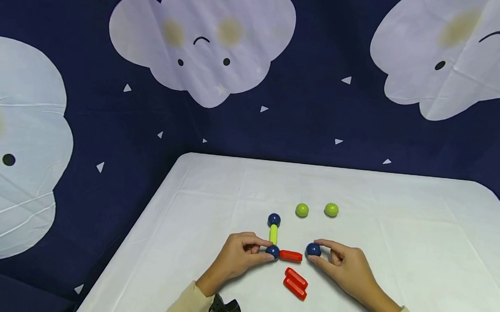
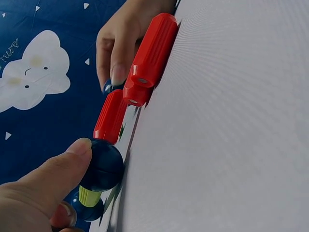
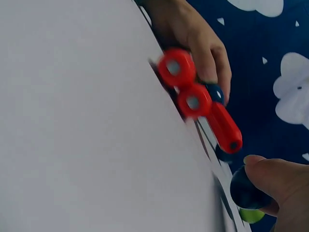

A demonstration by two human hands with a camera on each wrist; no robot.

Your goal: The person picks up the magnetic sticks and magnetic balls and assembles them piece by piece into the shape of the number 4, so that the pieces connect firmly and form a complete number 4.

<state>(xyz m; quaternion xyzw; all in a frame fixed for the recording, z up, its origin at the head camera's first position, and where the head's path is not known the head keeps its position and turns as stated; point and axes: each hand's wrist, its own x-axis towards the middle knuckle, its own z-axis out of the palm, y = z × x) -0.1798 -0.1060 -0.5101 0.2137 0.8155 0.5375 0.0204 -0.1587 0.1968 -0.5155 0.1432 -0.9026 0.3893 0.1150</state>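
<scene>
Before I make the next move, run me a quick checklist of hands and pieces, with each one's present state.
1. Left hand grip on the corner blue ball: ok, thumb and finger pinch it.
2. Right hand grip on the outer blue ball: ok, pinched likewise.
3. Single red rod against the corner blue ball: ok, end touching.
4. Its free end against the outer blue ball: not ok, a gap shows.
5. Loose red rods out of that gap: ok, nearer the person.
6. Joint strength: cannot tell.

We spot slanted cursive lettering (image 2: 9, 52) on the navy cloud-print backdrop (image 2: 48, 126). We cannot read its words for certain
</scene>
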